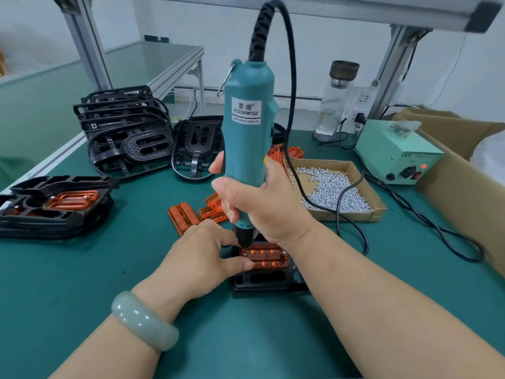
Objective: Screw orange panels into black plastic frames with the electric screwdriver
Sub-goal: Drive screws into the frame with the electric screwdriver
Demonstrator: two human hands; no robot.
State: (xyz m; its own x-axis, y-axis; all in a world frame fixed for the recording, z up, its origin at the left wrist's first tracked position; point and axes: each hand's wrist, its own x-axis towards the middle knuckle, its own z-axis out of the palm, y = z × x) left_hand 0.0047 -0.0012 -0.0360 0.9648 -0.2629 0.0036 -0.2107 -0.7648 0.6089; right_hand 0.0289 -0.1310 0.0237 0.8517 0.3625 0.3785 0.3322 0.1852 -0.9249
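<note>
So, done frames (54,214): a black stack at the left edge of the table (82,283). The top one has an orange piece in it.
Empty frames (125,127): a messy black pile at the back left of the table, behind the done frames.
Bracelet (144,321): pale green, on the left wrist, near the front edge.
Left hand (202,255): the fingers are curled. The thumb and first finger pinch the left end of the orange panel, right by the screwdriver tip.
Loose panels (183,217): a few orange ones lie in the middle of the table, just behind the left hand.
Electric screwdriver (246,132): blue-green and standing almost straight up. Its tip touches the back left corner of the orange panel.
Right hand (262,203): the fingers wrap tight round the low part of the electric screwdriver.
Orange panel (269,259): sits in the black frame, under the tip, between the two hands.
Black frame (262,283): lies flat in the middle of the table, nearer the front edge.
Cord (292,77): black. It goes up from the top of the screwdriver, then hangs down over the screw box.
Screw box (378,206): a low brown tray just right of the right hand, holding many small silver screws.
Bottle (336,105): clear glass with a dark lid, upright at the back edge.
Power box (393,154): pale green with a red light, at the back right.
Big box (464,187): brown cardboard, along the right edge.
</note>
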